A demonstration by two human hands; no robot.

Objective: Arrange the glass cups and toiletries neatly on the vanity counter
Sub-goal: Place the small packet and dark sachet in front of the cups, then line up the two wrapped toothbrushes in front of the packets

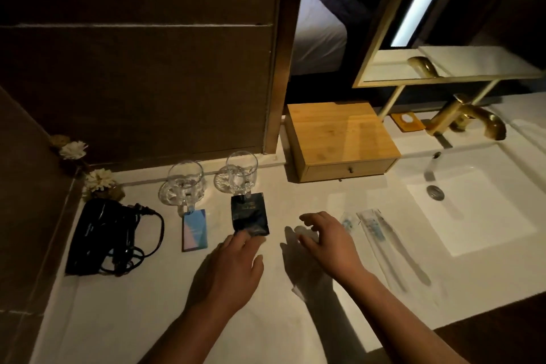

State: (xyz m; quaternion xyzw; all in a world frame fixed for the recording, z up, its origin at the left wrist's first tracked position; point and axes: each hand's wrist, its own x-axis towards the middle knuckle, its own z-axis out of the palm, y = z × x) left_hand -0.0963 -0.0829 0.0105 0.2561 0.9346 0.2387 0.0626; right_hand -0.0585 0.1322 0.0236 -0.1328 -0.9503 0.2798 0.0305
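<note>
Toiletries lie across the white vanity counter (177,304), near its front edge; the left hand (229,272) lies palm down, fingers loosely spread, fingertips touching the near edge of a dark blue foil sachet (250,215); the right hand (326,241) hovers open with fingers spread, just beside two clear-wrapped toothbrushes (384,245) lying side by side by the white basin (472,216); a pale blue and pink card packet (195,230) lies left of the sachet, a black hair dryer with coiled cord (109,236) toward the left edge; further back, two clear glass handled cups (186,183) stand on glass coasters near the rear edge, the right one (240,171) just behind the sachet; a bamboo drawer box (339,139) sits against the back wall.
</note>
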